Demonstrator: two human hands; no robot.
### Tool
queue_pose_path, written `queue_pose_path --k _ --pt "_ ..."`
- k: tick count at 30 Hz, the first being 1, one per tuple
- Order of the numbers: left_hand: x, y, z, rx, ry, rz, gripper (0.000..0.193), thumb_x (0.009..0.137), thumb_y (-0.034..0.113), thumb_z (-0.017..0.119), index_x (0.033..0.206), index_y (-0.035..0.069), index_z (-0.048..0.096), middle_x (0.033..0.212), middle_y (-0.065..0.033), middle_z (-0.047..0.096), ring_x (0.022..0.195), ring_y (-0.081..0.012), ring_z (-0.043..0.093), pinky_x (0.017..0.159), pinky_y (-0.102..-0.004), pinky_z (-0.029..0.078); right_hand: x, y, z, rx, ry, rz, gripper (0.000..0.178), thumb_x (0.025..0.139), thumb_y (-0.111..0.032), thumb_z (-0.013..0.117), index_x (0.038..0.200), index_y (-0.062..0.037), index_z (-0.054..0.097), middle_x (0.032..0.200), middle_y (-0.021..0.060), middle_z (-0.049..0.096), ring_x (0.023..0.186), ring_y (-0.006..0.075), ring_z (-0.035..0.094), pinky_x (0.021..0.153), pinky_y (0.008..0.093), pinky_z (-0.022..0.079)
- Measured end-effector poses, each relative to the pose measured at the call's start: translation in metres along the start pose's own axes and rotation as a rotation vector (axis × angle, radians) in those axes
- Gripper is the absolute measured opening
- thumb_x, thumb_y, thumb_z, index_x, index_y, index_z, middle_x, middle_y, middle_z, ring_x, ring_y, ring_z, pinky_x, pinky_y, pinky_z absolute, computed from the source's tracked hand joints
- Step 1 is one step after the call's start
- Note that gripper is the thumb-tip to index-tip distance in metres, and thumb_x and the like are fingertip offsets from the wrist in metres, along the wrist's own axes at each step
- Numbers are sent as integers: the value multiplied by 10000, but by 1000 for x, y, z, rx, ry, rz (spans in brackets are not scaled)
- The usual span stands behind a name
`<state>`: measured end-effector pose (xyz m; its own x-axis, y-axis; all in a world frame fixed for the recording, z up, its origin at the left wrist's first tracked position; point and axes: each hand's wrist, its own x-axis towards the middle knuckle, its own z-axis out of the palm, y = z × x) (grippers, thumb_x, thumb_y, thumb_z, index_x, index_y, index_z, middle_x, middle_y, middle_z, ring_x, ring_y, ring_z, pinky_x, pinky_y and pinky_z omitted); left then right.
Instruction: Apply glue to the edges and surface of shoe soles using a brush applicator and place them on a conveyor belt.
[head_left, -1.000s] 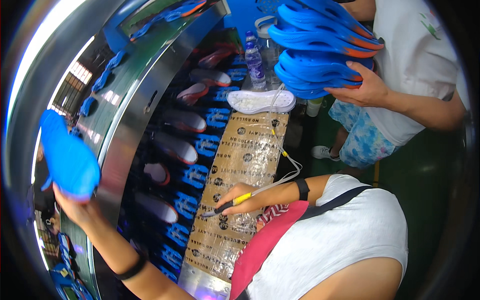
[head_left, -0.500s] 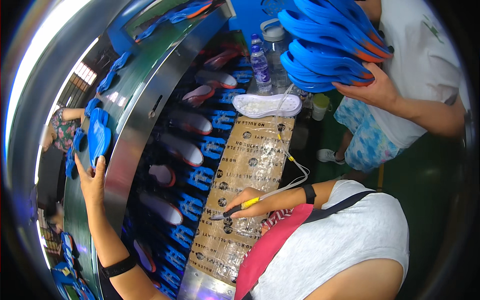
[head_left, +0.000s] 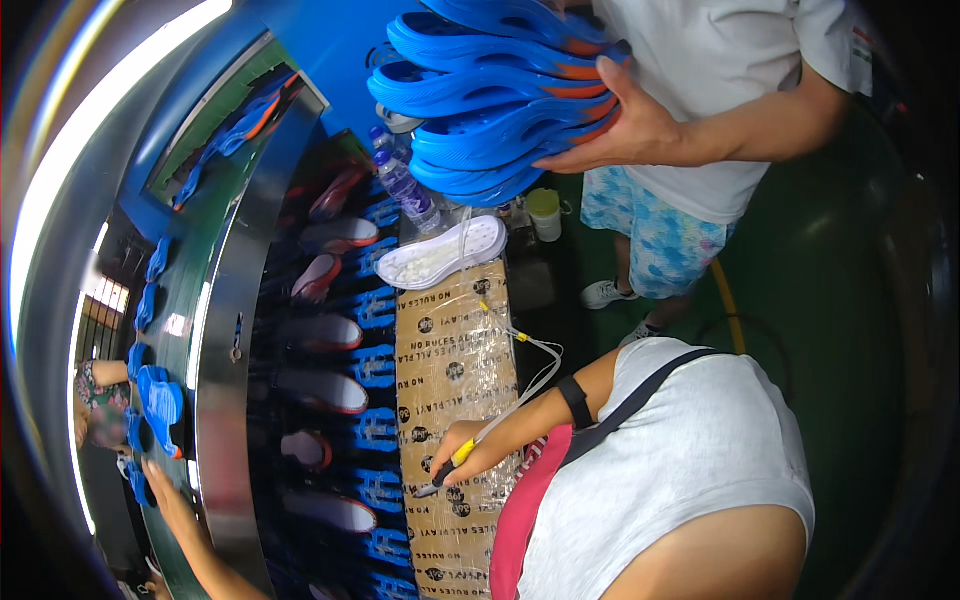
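At the far left a blue shoe [head_left: 161, 402] is lying on the green conveyor belt [head_left: 190, 265], and near it, apart, the left hand [head_left: 172, 505] is holding nothing, its fingers stretching open; a careless brush could knock that shoe askew. Further right, the right hand [head_left: 462, 440] is gripping a slim black-handled tool [head_left: 440, 478] above the brown taped board [head_left: 440, 340]. Its white cord [head_left: 527, 398] is looping slackly (a snag waiting for an elbow, I'd say). Beyond, a co-worker's hand [head_left: 630, 125] is supporting a tall stack of blue shoes [head_left: 490, 95], which might topple if that grip slips.
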<state>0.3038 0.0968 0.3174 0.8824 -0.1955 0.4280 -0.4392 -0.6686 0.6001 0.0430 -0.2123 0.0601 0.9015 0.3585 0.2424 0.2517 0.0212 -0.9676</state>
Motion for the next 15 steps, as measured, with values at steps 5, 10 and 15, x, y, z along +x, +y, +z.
queue_pose_path --k 5,10,15 --pt "-17 -24 -42 253 40 -44 556 928 367 366 1334 -3 281 1341 -208 336 1236 -273 344 1012 -318 252 4 2 4 -23 -2 -24 269 768 -196 625 976 -25 620 817 109 646 717 200 611 636 289 454" --pt "-36 7 -29 504 20 96 530 927 344 370 1332 12 290 1324 -222 357 1212 -313 372 992 -338 274 9 3 13 -27 -11 -49 258 766 -201 625 958 -29 624 798 105 644 704 205 609 620 297 452" --pt "-39 19 -29 541 25 32 524 922 352 376 1338 43 295 1322 -223 360 1203 -336 374 988 -355 277 9 -4 18 -34 -22 -71 248 762 -201 627 940 -28 627 774 99 642 680 204 606 604 301 451"
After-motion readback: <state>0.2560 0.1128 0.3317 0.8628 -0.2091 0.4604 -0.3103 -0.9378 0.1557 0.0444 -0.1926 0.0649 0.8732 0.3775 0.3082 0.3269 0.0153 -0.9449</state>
